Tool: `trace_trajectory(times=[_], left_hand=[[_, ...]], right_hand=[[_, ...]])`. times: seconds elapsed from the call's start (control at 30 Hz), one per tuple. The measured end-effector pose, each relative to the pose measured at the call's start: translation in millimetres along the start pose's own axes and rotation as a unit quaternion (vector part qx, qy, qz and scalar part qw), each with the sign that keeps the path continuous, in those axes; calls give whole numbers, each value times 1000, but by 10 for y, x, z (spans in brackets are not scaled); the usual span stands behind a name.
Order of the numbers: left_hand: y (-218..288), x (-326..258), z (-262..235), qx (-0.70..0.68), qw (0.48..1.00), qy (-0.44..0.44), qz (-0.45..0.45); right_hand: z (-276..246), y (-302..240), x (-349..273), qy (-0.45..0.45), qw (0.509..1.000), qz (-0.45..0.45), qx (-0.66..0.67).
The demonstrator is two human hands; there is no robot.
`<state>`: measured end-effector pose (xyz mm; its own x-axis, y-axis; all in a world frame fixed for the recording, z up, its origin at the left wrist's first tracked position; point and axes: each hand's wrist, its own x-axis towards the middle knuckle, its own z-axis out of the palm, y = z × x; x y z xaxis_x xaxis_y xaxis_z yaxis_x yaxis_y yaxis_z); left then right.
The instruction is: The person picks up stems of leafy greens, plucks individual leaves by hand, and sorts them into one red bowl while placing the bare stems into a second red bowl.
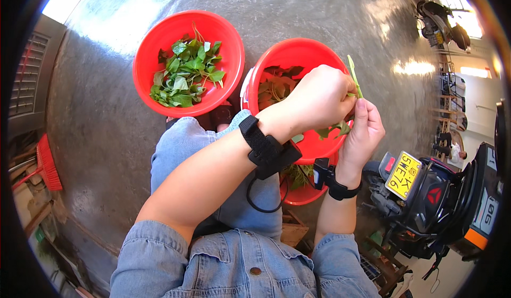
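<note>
My left hand (327, 93) crosses over a red bucket (298, 45), its fingers closed in a pinch on a slim green stem (354, 75). Close beside it, my right hand (364, 130) grips the same stem between thumb and fingers. Green leaves (336, 130) hang below the two hands, partly hidden by them. Leafy stems (277, 87) lie inside the bucket, much of them covered by my left arm. To the left, a wide red basin (230, 42) holds a loose pile of picked green leaves (186, 69).
Another red container (301, 197) with greenery stands nearer my lap, beside a wooden crate (293, 231). A parked scooter (426, 197) is close on the right. Left lies a red broom (48, 162); more motorbikes (439, 23) stand far right on the concrete floor (319, 10).
</note>
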<state>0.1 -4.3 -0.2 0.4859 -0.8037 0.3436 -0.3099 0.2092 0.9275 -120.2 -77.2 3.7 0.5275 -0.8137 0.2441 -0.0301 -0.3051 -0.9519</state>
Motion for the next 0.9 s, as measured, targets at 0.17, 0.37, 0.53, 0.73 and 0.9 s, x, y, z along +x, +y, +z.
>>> trace_trajectory(times=[0.17, 0.37, 0.53, 0.73, 0.9], left_hand=[[41, 5, 48, -219, 959, 78, -164], [-23, 113, -307, 0, 980, 179, -86], [-141, 120, -327, 93, 977, 163, -98], [-219, -13, -131, 214, 972, -50, -84], [-232, -18, -56, 229, 972, 16, 42]], right_hand=[[75, 17, -73, -7, 999, 22, 44], [-112, 11, -32, 59, 998, -20, 13], [-473, -33, 68, 71, 988, -26, 132], [-693, -163, 100, -27, 983, -72, 167], [-660, -187, 92, -73, 986, -108, 102]])
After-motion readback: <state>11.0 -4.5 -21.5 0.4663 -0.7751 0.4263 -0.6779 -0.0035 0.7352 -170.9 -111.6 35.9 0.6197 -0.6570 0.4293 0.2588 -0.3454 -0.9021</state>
